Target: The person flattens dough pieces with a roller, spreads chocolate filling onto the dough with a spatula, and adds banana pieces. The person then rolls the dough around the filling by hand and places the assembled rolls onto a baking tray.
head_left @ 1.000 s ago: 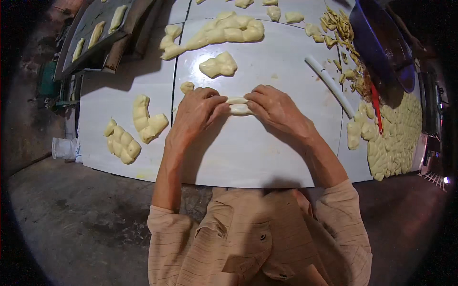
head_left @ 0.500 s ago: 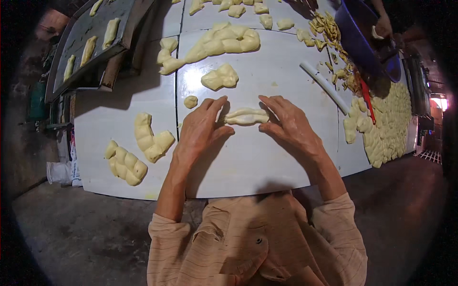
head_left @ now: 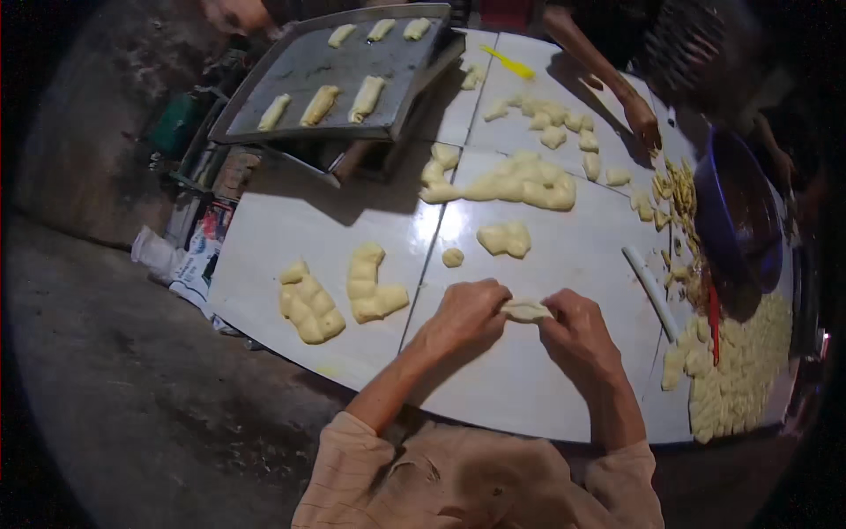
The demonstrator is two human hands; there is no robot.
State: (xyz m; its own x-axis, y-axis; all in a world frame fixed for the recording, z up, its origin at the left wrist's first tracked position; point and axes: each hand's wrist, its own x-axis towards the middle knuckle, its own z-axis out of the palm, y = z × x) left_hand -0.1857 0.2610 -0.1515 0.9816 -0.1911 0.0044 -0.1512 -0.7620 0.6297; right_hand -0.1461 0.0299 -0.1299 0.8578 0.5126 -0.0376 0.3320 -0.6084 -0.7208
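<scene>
A short dough roll (head_left: 526,309) is pinched at its two ends between my hands, over the white tabletop (head_left: 493,388). My left hand (head_left: 473,309) closes its fingers on the left end, and my right hand (head_left: 577,326) grips the right end. Just beyond them lie a small dough ball (head_left: 452,257) and a lumpy dough piece (head_left: 504,239). Left of my hands rest two clusters of joined dough lumps, a blocky one (head_left: 310,304) and a bent one (head_left: 373,284). Whether the roll touches the table I cannot tell.
A metal tray (head_left: 344,75) with several dough rolls stands raised at the far left. A large dough mass (head_left: 520,182) lies beyond my hands. On the right are a white rod (head_left: 650,293), a purple basin (head_left: 736,212), a red tool (head_left: 714,322) and flattened dough pieces (head_left: 740,379). Another person's hand (head_left: 643,125) reaches in.
My fingers, apart beside the roll before, now grip its two ends. The view has swung left, so the tray shows more fully and the table contents sit lower and further right.
</scene>
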